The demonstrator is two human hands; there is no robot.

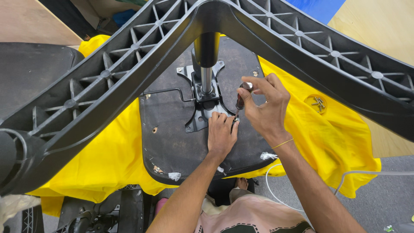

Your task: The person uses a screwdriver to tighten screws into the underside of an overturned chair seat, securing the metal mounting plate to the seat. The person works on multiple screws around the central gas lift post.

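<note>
Head view: an upturned chair seat (pixel 181 142) lies on yellow cloth (pixel 108 159), keeping its metal bracket (pixel 202 114) face-up. The right hand (pixel 265 110), fingers clamped on a screwdriver (pixel 240 101), holds it upright over the bracket; the left hand (pixel 221 134) rests flat, fingers together, steadying its tip

The scene was bright and evenly lit, with light that seemed to fall from overhead. The yellow cloth (pixel 112 151) glowed strongly, close to overexposed on its folds. The chrome post (pixel 206 80) carried a narrow streak of glare. Soft shadow lay on the dark seat underside (pixel 172 138) beneath the black chair base (pixel 108 82), and under the hands. The middle was sharp. The wide lens bent the base's arms outward toward the frame's corners, and the bottom left corner looked dim and slightly soft.
</note>
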